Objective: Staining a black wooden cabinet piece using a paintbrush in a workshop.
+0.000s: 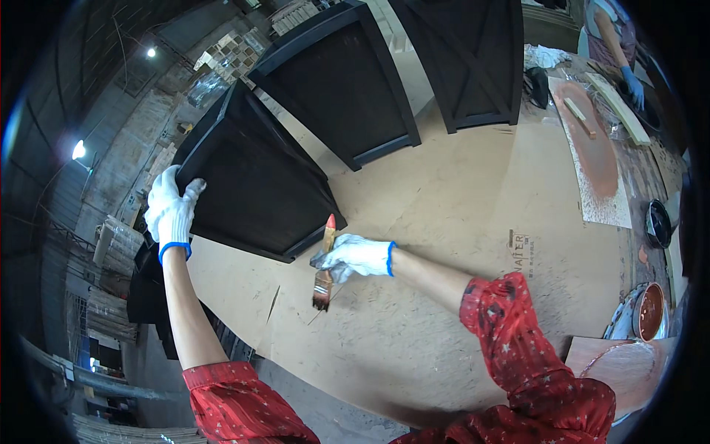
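My left hand, in a white knitted glove with a blue cuff, grips the near left edge of a black wooden cabinet-like box, thumb on its front face. The box stands tilted in view at the left of the board-covered table. In front of it my right hand, gloved the same way, is closed round a paintbrush. The brush's dark-stained bristles point toward me and its red-tipped handle points away. Its bristles are apart from the box. Some of my right fingers are hidden behind the handle and glove.
Two more black pieces, a framed panel and a cross-braced one, stand at the back. Along the right lie a reddish-smeared board, a black bowl and a bucket of brown liquid. A blue-gloved co-worker's hand is far right.
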Motion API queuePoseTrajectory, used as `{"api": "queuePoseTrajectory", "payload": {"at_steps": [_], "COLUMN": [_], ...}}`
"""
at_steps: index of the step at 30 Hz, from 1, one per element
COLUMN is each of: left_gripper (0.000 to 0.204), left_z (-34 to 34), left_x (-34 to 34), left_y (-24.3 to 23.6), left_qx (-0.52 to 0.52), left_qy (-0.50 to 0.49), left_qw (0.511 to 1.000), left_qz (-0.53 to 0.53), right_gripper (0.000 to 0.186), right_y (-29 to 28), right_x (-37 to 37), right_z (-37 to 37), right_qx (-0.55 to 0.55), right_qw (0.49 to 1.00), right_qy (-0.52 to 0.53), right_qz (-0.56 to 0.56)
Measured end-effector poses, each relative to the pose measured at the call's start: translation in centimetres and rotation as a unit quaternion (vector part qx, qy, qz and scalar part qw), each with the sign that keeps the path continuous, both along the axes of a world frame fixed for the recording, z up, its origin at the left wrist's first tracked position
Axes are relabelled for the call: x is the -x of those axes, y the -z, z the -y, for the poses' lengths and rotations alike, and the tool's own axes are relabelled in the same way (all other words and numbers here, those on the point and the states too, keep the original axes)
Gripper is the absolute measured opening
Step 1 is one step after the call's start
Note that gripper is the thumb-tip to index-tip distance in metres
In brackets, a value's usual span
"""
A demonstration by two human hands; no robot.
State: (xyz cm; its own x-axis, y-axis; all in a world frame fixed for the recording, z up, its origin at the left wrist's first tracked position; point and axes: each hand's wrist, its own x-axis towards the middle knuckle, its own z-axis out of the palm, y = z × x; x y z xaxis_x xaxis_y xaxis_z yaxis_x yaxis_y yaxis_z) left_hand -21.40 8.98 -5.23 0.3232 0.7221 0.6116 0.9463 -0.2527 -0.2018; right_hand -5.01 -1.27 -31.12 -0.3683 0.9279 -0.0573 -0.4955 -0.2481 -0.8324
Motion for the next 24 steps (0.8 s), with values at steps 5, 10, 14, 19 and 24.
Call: {"api": "queuePoseTrajectory", "payload": {"at_steps": [5, 10, 14, 19, 24], "left_gripper": [0.053, 0.050, 0.047, 0.041, 0.039], "left_z": [0.3, 2.4, 3.5, 2.9, -0.3], "left_x": [1.0, 5.3, 9.3, 11.5, 10.5], "left_y": [-0.7, -1.4, -0.2, 0.9, 2.3], "left_qx": [0.028, 0.081, 0.114, 0.047, 0.002], "left_qy": [0.018, 0.054, 0.131, 0.199, 0.226], "left_qw": [0.999, 0.994, 0.980, 0.974, 0.953], "left_qz": [0.012, 0.050, 0.096, 0.098, 0.200], "right_gripper": [0.021, 0.021, 0.030, 0.044, 0.061], "right_y": [-0.5, -3.9, -5.4, -12.1, -14.1], "right_x": [-3.4, -6.6, -8.9, -7.0, -5.3], "right_z": [3.0, 6.9, 8.3, 10.1, 8.1], "right_qx": [-0.006, -0.052, -0.075, -0.260, -0.401], "right_qw": [0.999, 0.992, 0.966, 0.716, 0.515], "right_qy": [-0.034, 0.081, 0.179, 0.228, 0.214], "right_qz": [-0.008, 0.077, 0.170, 0.607, 0.727]}}
